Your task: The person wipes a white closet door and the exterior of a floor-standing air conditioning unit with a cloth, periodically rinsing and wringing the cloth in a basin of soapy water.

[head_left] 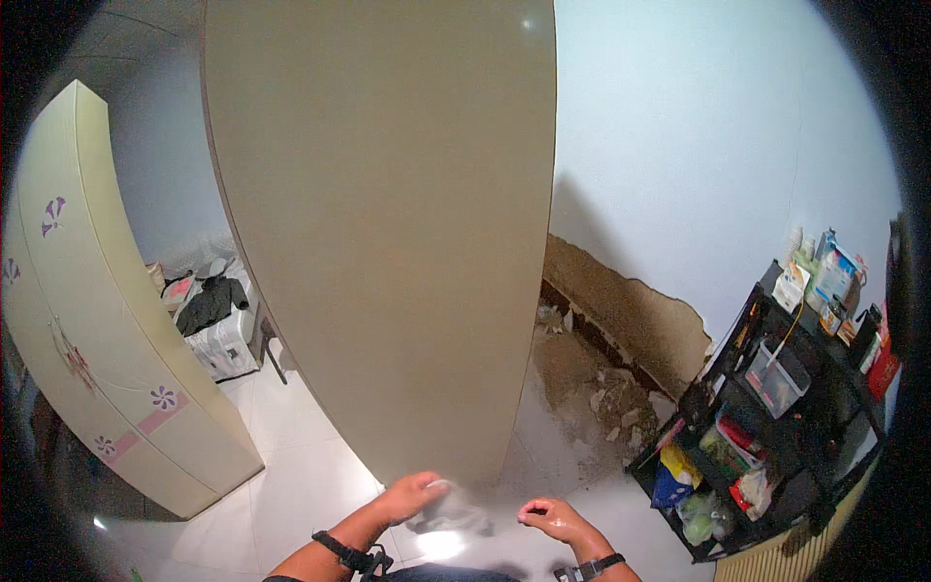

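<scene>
My left hand (415, 497) is closed on a pale, crumpled cloth (454, 514), which hangs to the right of the fingers and is smeared by motion. Just ahead of it stands the bottom of a tall, flat beige panel (388, 242). To the right, apart from the cloth, my right hand (555, 521) has its fingers curled in toward the thumb, and nothing shows in them. Both wrists wear dark straps.
A cream wardrobe (126, 320) with purple flowers stands at left. Behind it, a dark garment (211, 306) lies on a white-covered surface. Rubble (611, 407) lies below a wall with broken plaster (630, 301). A black shelf (824, 407) at right holds bags, bottles and boxes.
</scene>
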Available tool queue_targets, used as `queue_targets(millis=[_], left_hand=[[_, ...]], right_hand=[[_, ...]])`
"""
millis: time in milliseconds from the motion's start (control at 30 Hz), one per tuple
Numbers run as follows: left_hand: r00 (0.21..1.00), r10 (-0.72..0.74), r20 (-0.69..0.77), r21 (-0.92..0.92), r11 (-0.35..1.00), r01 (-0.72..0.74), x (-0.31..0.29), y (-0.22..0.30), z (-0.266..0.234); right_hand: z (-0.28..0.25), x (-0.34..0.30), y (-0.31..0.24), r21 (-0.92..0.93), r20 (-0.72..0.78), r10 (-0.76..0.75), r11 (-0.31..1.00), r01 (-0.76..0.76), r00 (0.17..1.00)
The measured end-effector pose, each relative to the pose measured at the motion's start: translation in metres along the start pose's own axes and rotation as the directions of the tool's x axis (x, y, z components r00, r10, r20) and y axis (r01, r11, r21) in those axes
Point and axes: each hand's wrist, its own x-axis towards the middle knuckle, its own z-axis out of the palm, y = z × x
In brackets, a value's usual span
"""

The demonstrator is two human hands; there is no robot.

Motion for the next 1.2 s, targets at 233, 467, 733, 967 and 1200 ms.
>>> queue_targets(millis=[233,467,733,967,1200], left_hand=[[0.97,0.116,0.213,0.424,0.883,-0.198,0.004,0.038,0.029],[0.949,0.238,0.206,0.511,0.801,-0.311,-0.007,0.069,0.037],[0.875,0.479,-0.07,0.33,0.839,-0.433,-0.018,0.06,0.041],[0.872,0.457,-0.174,0.275,0.873,-0.402,-0.023,0.06,0.038],[0.892,0.329,-0.31,0.437,0.883,-0.174,0.016,0.0,0.01]], right_hand=[[0.014,0.009,-0.03,-0.153,0.055,-0.229,0.96,0.235,0.972],[0.031,0.02,-0.004,-0.272,0.02,-0.325,0.908,0.318,0.945],[0.019,0.009,-0.01,-0.217,-0.055,-0.29,0.938,0.272,0.956],[0.017,-0.007,-0.038,-0.259,-0.13,-0.22,0.949,0.18,0.967],[-0.003,-0.024,-0.056,-0.433,-0.382,-0.382,0.878,0.203,0.841]])
